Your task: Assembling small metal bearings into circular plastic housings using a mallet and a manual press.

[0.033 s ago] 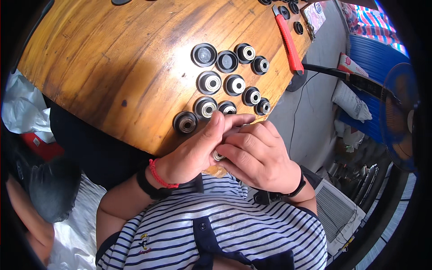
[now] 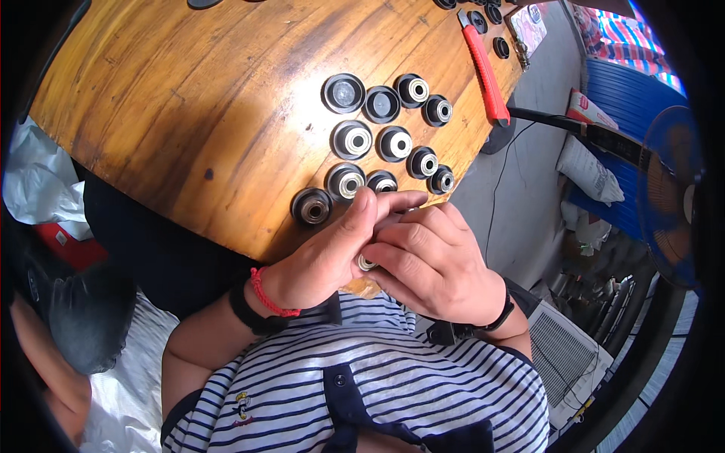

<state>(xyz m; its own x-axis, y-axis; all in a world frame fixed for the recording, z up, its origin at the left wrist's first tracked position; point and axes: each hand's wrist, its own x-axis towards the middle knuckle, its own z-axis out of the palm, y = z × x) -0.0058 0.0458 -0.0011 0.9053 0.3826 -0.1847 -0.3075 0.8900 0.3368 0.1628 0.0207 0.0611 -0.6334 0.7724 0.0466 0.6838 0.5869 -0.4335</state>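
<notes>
My left hand [image 2: 332, 245] cups from the left, thumb raised, its fingers reaching behind my right hand [image 2: 434, 260]. My right hand's fingers are bent inward against the left palm. Between the two hands shows the edge of a small metal bearing [image 2: 365, 263]; the fingers cover most of it, and anything else inside is hidden. Just beyond the hands on the table lie several black round caps with bearings seated in them, such as a cap with a silver bearing [image 2: 352, 140] and one with a darker bearing [image 2: 311, 207]. A black cap without a bearing [image 2: 381, 104] lies among them.
The hands are over the near edge of a wooden table [image 2: 189, 113]. A red utility knife [image 2: 485, 72] lies by its right edge, near more black caps [image 2: 501, 47]. A fan [image 2: 668, 196] stands at the right. Another person's arm [image 2: 49, 370] shows at lower left.
</notes>
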